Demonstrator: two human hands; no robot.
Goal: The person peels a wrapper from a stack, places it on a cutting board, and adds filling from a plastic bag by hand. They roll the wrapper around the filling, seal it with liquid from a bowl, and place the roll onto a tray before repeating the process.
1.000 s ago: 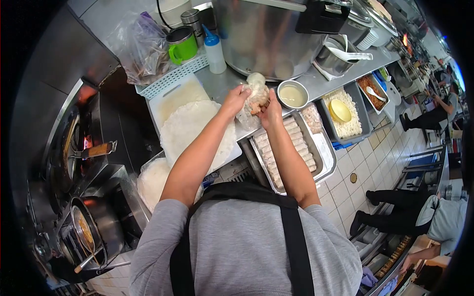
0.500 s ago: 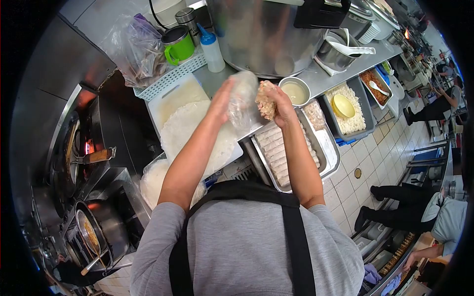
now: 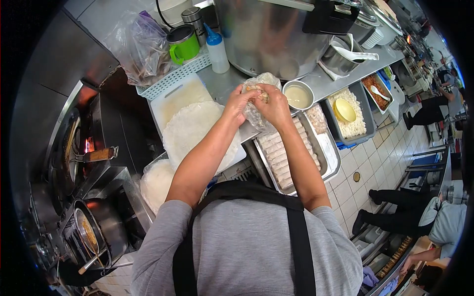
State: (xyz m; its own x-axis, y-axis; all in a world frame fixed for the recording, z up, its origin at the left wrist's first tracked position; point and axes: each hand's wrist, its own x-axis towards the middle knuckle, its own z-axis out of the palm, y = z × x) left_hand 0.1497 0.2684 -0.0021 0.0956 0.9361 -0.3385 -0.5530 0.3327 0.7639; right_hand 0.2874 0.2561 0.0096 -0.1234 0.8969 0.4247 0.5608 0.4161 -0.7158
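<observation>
My left hand (image 3: 238, 103) is closed on a clear plastic bag (image 3: 257, 119) that hangs below my fingers, over the counter edge. My right hand (image 3: 275, 104) meets it there, fingers curled around a clump of pale, chunky filling (image 3: 263, 95) at the bag's mouth. Just to the right of the hands stands a small metal bowl of cream-coloured liquid (image 3: 299, 94). Left of them, round thin wrappers (image 3: 192, 130) lie stacked on a white cutting board (image 3: 163, 100). Below the right hand, a metal tray (image 3: 323, 170) carries rows of pale rolls (image 3: 280, 159).
A large steel pot (image 3: 269, 42) stands behind the hands. Farther right are a grey bin of white chopped food (image 3: 356, 121) with a yellow bowl (image 3: 344, 110). A squeeze bottle (image 3: 217, 56) and green mug (image 3: 184, 49) stand back left. A stove pot (image 3: 111, 222) sits left; a co-worker (image 3: 447, 222) is at right.
The hands have come together. My right hand has brought the clump of filling left to the plastic bag, which my left hand now holds lower and steadier.
</observation>
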